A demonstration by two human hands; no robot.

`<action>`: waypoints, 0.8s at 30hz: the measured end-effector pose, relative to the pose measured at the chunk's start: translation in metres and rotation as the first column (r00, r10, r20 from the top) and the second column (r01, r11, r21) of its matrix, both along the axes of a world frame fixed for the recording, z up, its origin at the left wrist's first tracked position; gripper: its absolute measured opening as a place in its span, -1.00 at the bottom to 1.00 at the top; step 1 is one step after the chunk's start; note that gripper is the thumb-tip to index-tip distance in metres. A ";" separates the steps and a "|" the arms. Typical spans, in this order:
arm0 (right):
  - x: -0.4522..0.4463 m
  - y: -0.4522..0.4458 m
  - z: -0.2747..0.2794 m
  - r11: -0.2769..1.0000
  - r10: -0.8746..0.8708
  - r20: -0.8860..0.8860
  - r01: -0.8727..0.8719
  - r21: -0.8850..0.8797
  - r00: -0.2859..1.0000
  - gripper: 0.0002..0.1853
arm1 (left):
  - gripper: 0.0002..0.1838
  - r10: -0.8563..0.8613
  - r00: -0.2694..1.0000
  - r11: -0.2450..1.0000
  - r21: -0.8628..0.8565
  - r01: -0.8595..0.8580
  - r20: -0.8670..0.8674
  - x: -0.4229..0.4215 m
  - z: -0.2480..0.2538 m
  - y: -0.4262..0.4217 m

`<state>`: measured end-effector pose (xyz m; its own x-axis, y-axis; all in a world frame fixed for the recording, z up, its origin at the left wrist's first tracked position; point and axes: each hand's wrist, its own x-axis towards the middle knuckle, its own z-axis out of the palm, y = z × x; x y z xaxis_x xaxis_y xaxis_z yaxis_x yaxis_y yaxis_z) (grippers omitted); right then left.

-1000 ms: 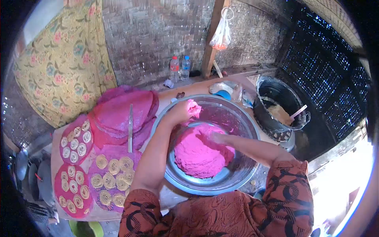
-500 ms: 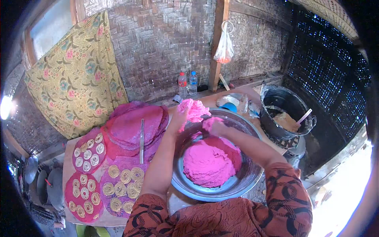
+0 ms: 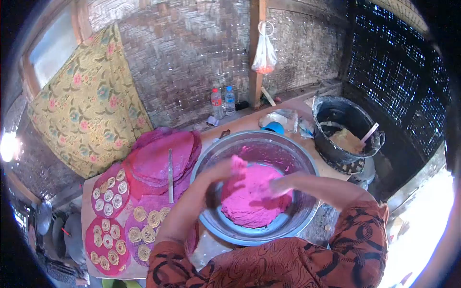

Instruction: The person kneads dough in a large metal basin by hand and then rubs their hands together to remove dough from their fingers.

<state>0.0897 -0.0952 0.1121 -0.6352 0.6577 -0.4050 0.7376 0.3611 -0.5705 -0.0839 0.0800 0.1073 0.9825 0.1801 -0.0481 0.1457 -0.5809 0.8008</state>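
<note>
A wide metal basin (image 3: 300,218) holds a large mound of bright pink dough (image 3: 252,211). My left hand (image 3: 225,170) is at the mound's upper left, with pink dough on its fingers; motion blurs them, and I cannot make out whether they grip a lump. At the mound's right side, my right hand (image 3: 283,185) touches or hovers just over the dough. Its fingers are smeared by motion too. Pink smears stick to the basin's inner far wall.
Left of the basin lie stacked pink mesh sheets (image 3: 163,153) with a flat metal strip (image 3: 170,177) on top. Coiled noodle rounds (image 3: 108,197) sit on nearby sheets. A black bucket (image 3: 331,149) with a stirring stick stands right. Two bottles (image 3: 223,103) and a blue cup (image 3: 273,127) are behind.
My left hand has come down from above the basin's far rim, where it held a clump of pink dough, to the mound. My right hand has moved nearer, onto the mound's right side.
</note>
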 end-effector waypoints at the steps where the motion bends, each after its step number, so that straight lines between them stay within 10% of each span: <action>1: 0.021 -0.008 0.016 0.996 -0.076 -0.187 0.065 -0.063 0.979 -0.41 | -0.44 -0.129 0.988 0.990 0.053 0.133 -0.080 -0.003 -0.021 -0.005; 3: 0.052 -0.021 0.040 0.912 -0.395 -0.538 0.247 -0.328 0.745 -0.38 | -0.33 -0.216 0.968 0.954 0.186 0.237 -0.125 -0.019 -0.001 -0.071; 4: 0.060 -0.031 0.051 0.652 -0.755 -0.545 0.332 -0.681 0.366 -0.30 | -0.29 -0.223 0.968 0.858 0.448 0.253 -0.120 -0.027 -0.029 -0.094; 6: 0.059 -0.038 0.067 0.650 -0.759 -0.614 0.306 -0.695 0.217 -0.24 | -0.24 -0.242 0.963 0.698 0.669 0.256 -0.115 -0.025 -0.021 -0.123; 8: 0.057 -0.038 0.069 0.760 -0.613 -0.759 0.098 -0.642 -0.220 -0.20 | -0.21 -0.272 0.933 0.639 0.681 0.357 -0.234 -0.018 -0.017 -0.133; 14: 0.082 -0.055 0.022 0.669 -0.643 -0.670 0.155 -0.727 -0.371 -0.54 | -0.25 -0.212 0.870 0.689 0.563 0.457 -0.445 0.055 0.003 -0.141; 16: 0.090 -0.057 -0.011 0.607 -0.607 -0.794 0.636 -0.477 -0.016 -0.49 | -0.28 -0.172 0.852 0.658 0.586 0.473 -0.495 0.068 -0.018 -0.133; 18: 0.090 -0.063 -0.012 0.614 -0.343 -0.837 0.776 0.144 0.427 -0.54 | -0.32 -0.118 0.985 0.935 0.320 0.153 -0.128 0.075 -0.064 -0.104; 19: 0.090 -0.065 -0.005 0.689 -0.453 -0.876 0.689 -0.225 0.167 -0.53 | -0.32 -0.067 0.998 0.980 0.188 0.066 -0.001 0.079 -0.055 -0.102; 20: 0.091 -0.066 0.002 0.689 -0.586 -0.807 0.480 -0.543 -0.072 -0.52 | -0.36 -0.097 0.987 0.909 0.415 0.035 0.129 0.087 -0.044 -0.096; 22: 0.098 -0.058 -0.015 0.723 -0.497 -0.865 0.582 -0.372 0.065 -0.56 | -0.38 -0.155 0.952 0.794 0.607 -0.039 0.264 0.095 -0.032 -0.093; 23: 0.100 -0.052 -0.023 0.767 -0.487 -0.869 0.434 -0.474 -0.089 -0.58 | -0.44 0.046 0.956 0.995 0.076 -0.070 0.290 0.098 -0.045 -0.088; 24: 0.100 -0.047 -0.023 0.801 -0.486 -0.841 0.264 -0.538 -0.240 -0.59 | -0.49 0.105 0.958 0.994 0.002 -0.109 0.268 0.101 -0.058 -0.081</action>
<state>0.1902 -0.1426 0.0889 -0.0528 0.9771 0.2063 -0.6146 0.1310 -0.7779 0.0170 -0.0015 0.0488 0.9340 0.2834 0.2175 -0.0103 -0.5871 0.8094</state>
